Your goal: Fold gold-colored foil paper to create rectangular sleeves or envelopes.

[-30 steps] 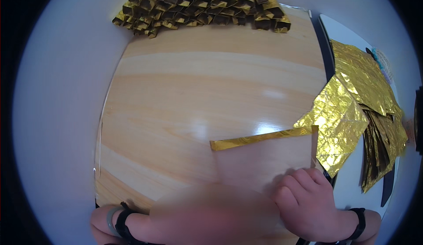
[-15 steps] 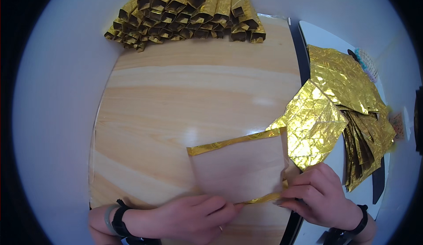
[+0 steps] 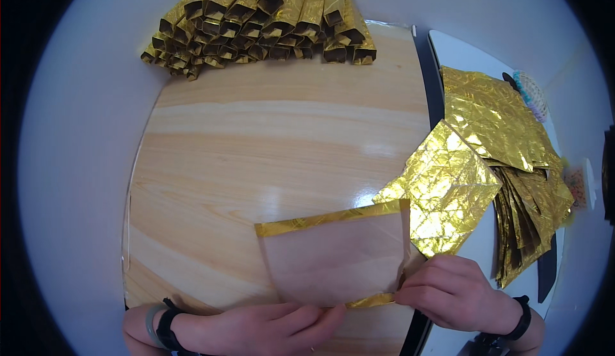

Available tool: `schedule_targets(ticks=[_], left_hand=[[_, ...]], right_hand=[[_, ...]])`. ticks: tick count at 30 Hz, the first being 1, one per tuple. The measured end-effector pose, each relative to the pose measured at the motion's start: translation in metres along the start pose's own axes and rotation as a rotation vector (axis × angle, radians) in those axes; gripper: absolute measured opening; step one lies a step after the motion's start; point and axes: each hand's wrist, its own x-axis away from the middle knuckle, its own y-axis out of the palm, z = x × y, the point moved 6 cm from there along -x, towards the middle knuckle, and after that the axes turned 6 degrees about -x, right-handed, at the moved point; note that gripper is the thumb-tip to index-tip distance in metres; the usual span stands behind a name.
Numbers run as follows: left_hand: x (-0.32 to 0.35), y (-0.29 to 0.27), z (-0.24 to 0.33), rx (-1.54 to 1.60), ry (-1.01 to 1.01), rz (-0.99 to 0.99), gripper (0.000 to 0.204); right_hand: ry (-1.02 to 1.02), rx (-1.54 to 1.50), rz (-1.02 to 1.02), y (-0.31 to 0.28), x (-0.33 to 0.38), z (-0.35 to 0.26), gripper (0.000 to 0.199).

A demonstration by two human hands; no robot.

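A sheet of gold foil paper (image 3: 333, 260) lies with its pale inner side up and a narrow gold strip folded over along its far edge. Its near edge is being turned over too, showing a gold fold. My right hand (image 3: 448, 292) is closed in a pinch on the near right corner. Along the near edge, my left hand (image 3: 275, 327) has its fingers pressed together on the fold; its thumb is hidden. Just beyond the right hand lies another gold foil sheet (image 3: 455, 189), crinkled and shiny side up, partly beside the working sheet.
A pile of folded gold paper tubes (image 3: 256, 23) stands at the far end of the wooden table (image 3: 269, 132). On the white surface to the right are a fanned stack of gold foil sheets (image 3: 493, 113), a pale knitted item (image 3: 530, 93) and a small clear container (image 3: 580, 183).
The near edge's fold has moved slightly nearer me, and the left fingers have flattened along it. The right hand keeps its pinch at the corner. The whole view has shifted a little.
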Motion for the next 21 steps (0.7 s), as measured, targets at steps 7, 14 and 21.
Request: schedule_targets(ticks=[7,14,21], left_hand=[[-0.002,0.006,0.002,-0.106,0.121,0.017,0.033],[-0.001,0.002,0.002,-0.058,0.084,0.021,0.032],[-0.003,0.001,0.002,-0.062,0.123,-0.059,0.033]], right_hand=[[0.012,0.022,-0.045,-0.002,-0.006,-0.003,0.018],[-0.123,0.185,-0.104,-0.005,0.001,-0.005,0.021],[-0.045,0.04,-0.086,-0.005,-0.001,0.004,0.02]])
